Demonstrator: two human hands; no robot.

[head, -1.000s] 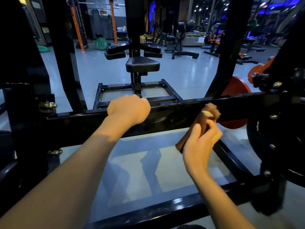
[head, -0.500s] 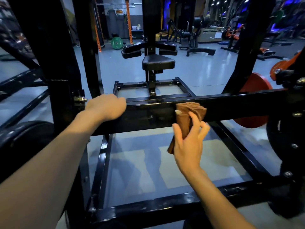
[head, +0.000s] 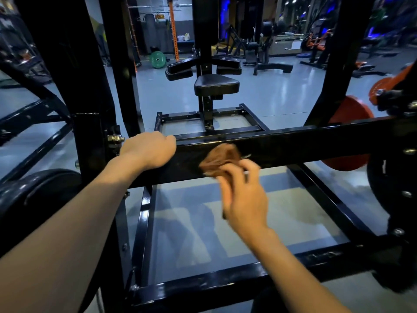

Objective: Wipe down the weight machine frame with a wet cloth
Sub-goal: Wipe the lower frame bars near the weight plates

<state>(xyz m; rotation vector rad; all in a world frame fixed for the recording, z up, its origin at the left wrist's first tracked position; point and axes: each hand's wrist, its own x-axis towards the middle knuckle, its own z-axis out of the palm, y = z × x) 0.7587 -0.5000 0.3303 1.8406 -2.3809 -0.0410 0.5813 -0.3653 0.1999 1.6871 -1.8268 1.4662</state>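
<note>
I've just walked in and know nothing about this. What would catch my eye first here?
Probably the two bare arms reaching in: the right hand presses a brown cloth against the black crossbar at centre, blurred by motion, while the left hand grips the bar beside it. Beyond stands a black padded seat, and an orange weight plate glows at right.

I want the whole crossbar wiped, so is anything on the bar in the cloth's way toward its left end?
Yes: the left hand rests on the crossbar just left of the brown cloth, which the right hand holds against the bar. That hand covers the stretch up to the bolted upright.
</note>
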